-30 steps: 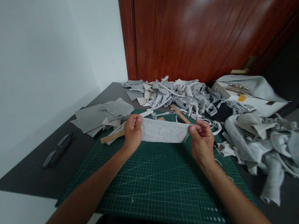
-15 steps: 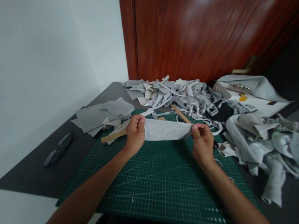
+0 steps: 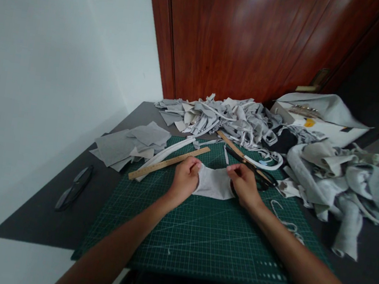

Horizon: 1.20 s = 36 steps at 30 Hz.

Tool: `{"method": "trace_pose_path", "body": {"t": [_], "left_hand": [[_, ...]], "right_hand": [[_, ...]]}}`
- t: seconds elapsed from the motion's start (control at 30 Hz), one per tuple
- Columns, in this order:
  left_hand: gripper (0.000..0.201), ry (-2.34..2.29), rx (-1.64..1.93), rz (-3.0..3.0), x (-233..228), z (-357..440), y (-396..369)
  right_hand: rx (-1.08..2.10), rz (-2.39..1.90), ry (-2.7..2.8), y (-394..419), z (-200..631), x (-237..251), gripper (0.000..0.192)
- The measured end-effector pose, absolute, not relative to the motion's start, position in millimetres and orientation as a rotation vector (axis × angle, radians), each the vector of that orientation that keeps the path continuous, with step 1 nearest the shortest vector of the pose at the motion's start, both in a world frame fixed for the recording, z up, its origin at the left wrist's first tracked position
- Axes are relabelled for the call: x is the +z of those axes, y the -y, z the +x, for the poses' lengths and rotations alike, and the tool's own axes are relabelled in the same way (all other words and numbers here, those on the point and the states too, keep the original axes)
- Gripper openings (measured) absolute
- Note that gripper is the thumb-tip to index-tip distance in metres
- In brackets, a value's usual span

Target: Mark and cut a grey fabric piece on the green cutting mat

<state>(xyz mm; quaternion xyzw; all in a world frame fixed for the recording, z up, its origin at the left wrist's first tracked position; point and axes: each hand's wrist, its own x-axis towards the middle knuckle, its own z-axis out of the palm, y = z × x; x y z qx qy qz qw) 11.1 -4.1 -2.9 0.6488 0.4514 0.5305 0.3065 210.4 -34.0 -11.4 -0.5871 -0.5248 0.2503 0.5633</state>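
Between my two hands a small piece of light grey fabric (image 3: 214,183) hangs slightly slack over the green cutting mat (image 3: 193,241). My left hand (image 3: 185,176) pinches its left edge, and my right hand (image 3: 243,183) grips the opposite edge near the top corner. A wooden ruler (image 3: 168,163) lies just beyond my left hand. Black-handled scissors (image 3: 266,177) rest behind my right hand, partly hidden by it. Across the scissors' blades lies the end of a second wooden ruler (image 3: 231,143). White string (image 3: 284,221) lies on the mat beside my right forearm.
Cut grey fabric pieces (image 3: 129,143) are stacked at the left, with eyeglasses (image 3: 74,189) nearer me. A heap of scraps (image 3: 228,117) fills the back, before a wooden door (image 3: 246,42). Larger crumpled cloth (image 3: 342,182) and a white box (image 3: 338,134) stand at the right.
The fabric was stretched wide and is now slack and narrower. Both hands have come closer together and moved slightly nearer to me, uncovering more of the ruler and the scissors.
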Motion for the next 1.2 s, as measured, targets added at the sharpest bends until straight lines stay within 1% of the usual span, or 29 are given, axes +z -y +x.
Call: {"method": "trace_pose_path", "body": {"t": [0.1,0.17,0.37,0.57,0.77,1.2], "left_hand": [[0.011,-1.105,1.320,1.669,-0.9,21.9,20.1],[0.011,-1.035,1.283,1.587,1.3,27.3,28.8],[0.012,-0.900,1.356,1.424,8.8,36.3,43.5],[0.014,-0.891,1.411,1.380,13.6,36.2,48.0],[0.015,-0.885,1.396,1.344,15.6,35.4,50.6],[0.022,-0.855,1.370,1.299,14.8,34.2,47.1]], "right_hand": [[0.895,-1.275,1.106,51.4,190.1,-2.0,0.033],[0.966,-1.171,1.038,61.3,179.6,4.3,0.036],[0.920,-1.026,1.049,74.8,166.1,10.5,0.035],[0.823,-1.045,1.095,78.5,166.1,11.0,0.030],[0.830,-1.037,1.092,79.4,166.2,14.4,0.029],[0.748,-1.068,1.111,81.4,165.9,11.7,0.017]]}}
